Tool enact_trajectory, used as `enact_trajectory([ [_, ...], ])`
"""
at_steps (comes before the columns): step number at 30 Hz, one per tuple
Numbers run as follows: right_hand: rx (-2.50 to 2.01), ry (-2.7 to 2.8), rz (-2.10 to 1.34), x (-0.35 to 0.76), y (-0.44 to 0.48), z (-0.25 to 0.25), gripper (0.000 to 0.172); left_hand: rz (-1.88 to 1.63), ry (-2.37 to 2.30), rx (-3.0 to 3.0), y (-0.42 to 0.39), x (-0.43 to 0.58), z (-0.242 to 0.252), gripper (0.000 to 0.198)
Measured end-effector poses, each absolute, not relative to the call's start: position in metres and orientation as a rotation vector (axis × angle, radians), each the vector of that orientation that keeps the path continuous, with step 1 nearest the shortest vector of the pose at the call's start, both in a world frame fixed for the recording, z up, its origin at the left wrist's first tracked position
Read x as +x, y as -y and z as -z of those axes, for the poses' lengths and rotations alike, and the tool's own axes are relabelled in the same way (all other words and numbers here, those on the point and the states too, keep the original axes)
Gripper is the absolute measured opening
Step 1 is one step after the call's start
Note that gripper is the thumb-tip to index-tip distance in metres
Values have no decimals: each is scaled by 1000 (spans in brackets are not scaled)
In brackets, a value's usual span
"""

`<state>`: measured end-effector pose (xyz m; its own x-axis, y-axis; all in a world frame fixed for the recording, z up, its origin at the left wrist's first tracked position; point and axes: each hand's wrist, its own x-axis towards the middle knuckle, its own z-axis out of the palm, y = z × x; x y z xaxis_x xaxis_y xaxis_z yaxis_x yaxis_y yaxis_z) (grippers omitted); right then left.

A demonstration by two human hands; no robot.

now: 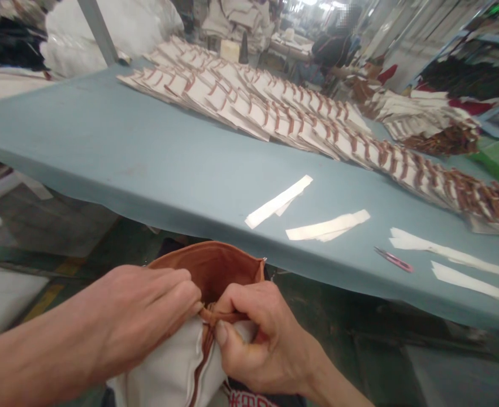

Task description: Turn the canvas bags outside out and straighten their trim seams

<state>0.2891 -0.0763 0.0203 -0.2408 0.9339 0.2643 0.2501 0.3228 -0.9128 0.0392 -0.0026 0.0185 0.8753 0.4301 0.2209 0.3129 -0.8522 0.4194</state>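
A cream fabric bag [164, 367] with a rust-brown lining and brown seam trim is in front of me, below the table's front edge. Its mouth gapes, so the brown inside shows. My left hand [147, 311] is closed on the bag's rim, left of the seam. With thumb and forefinger, my right hand [257, 333] pinches the brown edge where the seam meets the rim. Both hands are almost touching. The bag's lower part runs out of view.
A blue-green table [156, 152] stretches across the view. Overlapping cream-and-brown fabric pieces [249, 107] lie along its far side. White strips [278, 200] and pink thread snips [393, 259] lie nearer. A person [334, 48] sits in the background.
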Motion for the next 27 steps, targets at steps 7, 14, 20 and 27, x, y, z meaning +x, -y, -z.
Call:
enact_trajectory([
  [7,-1149,1702,-1037,286,78,-12,9,-588,-440,2763,-2,45,-5,39],
  [14,-1049,1787,-861,292,75,-16,10,-507,-327,2674,-4,66,-45,45],
  [20,-1015,1580,-1200,292,80,-9,15,-527,-440,2596,11,69,-44,46],
  [27,-831,1309,-1613,282,81,-1,63,-448,-584,1794,26,68,-20,74],
])
